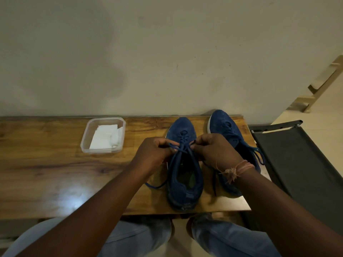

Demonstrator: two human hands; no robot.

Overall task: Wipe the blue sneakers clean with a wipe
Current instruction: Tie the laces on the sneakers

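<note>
Both hands are raised over the nearer sneaker [183, 164], and its laces [182, 145] are pinched between curled fingers: the left hand [155, 154] grips one strand, the right hand [216, 152] the other, with a thread band [237, 170] worn at the right wrist. The things are carried by a glossy wooden worktop [55, 173] set against a plain pale wall [148, 52]; a dark fabric chair [300, 164] is seen to the right of the right hand, on a light floor. Two blue sneakers are counted: one directly under the hands, the second sneaker [230, 130] just beyond and right of the right hand. One clear plastic tub [104, 135] is placed left of the left hand, and white wipes [104, 136] are held inside it.
</note>
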